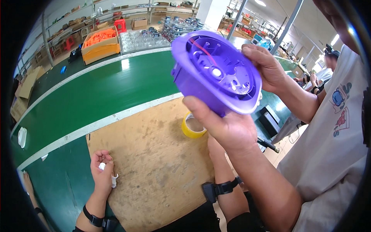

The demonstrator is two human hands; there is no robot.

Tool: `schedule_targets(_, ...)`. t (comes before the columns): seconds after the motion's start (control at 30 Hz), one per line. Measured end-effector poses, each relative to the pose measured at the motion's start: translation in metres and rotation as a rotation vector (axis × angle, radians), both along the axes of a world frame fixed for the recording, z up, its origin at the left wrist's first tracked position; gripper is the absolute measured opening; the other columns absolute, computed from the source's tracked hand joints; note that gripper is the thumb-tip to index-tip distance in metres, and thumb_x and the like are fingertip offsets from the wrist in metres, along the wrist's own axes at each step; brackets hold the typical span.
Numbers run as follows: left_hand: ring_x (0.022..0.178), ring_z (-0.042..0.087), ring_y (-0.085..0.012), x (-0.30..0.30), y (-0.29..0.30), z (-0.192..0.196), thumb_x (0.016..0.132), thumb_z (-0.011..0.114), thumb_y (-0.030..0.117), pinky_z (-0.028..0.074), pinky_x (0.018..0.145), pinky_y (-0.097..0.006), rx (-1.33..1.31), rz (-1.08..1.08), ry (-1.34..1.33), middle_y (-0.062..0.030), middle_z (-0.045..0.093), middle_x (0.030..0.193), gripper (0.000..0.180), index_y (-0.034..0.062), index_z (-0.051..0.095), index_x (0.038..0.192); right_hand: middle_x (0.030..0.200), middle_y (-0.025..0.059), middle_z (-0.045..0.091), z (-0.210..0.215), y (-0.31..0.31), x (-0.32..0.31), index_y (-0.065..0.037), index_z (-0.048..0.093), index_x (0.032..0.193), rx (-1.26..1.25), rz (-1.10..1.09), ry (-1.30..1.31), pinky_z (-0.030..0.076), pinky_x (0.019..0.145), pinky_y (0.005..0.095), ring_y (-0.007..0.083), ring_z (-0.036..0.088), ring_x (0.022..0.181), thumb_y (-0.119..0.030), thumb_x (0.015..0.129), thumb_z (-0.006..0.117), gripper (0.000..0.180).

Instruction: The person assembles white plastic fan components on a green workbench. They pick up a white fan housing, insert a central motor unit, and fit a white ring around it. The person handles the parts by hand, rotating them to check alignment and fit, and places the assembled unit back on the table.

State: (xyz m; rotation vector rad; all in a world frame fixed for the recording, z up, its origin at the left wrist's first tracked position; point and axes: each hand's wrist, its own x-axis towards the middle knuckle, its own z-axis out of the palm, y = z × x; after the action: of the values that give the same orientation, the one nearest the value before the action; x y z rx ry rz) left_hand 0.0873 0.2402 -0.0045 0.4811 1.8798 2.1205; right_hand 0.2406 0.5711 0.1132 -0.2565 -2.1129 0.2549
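My left hand (pixel 101 172) rests at the left edge of the brown board (pixel 154 166), its fingers curled round a small white thing (pixel 102 166). A white scrap (pixel 114 180) shows beside that hand; whether it is the same piece I cannot tell. My right hand (pixel 215 149) lies at the board's right side, its fingers hidden behind a co-worker's arm. Near it a roll of yellow tape (pixel 193 133) sits on the board. Above, the co-worker's two hands hold up a purple plastic housing (pixel 185 83) with a thin red wire inside.
Beyond the board runs a green conveyor belt (pixel 89 87). Behind it stand a carton of orange parts (pixel 101 55) and trays of clear and dark round parts (pixel 141 40). The co-worker (pixel 317 154) stands close on my right. A black box (pixel 270 120) lies at the right.
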Motion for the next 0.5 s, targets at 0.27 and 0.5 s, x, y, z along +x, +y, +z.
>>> schedule_targets(0.27,0.078,0.049,-0.0044,-0.001,-0.001,-0.003,0.083,0.056,-0.008,0.040,0.063,-0.017,0.005,-0.028,0.003,-0.0005,0.054,0.096,0.030,0.0050,0.056,0.110,0.090,0.0089,0.063,-0.129,0.016,0.009,0.001,0.060,0.097,-0.874,-0.160,0.309,0.049,0.077,0.0305,0.0167,0.058,0.084,0.002,0.080,0.055,0.017)
schedule_targets(0.5,0.078,0.048,-0.0045,0.000,0.000,-0.001,0.084,0.056,-0.008,0.040,0.065,-0.017,0.000,-0.026,-0.021,-0.0004,0.054,0.096,0.029,0.0047,0.056,0.111,0.088,0.0090,0.063,-0.129,0.024,0.014,0.002,0.060,0.096,-0.892,-0.198,0.307,0.049,0.077,0.0302,0.0164,0.059,0.082,0.002,0.080,0.055,0.017)
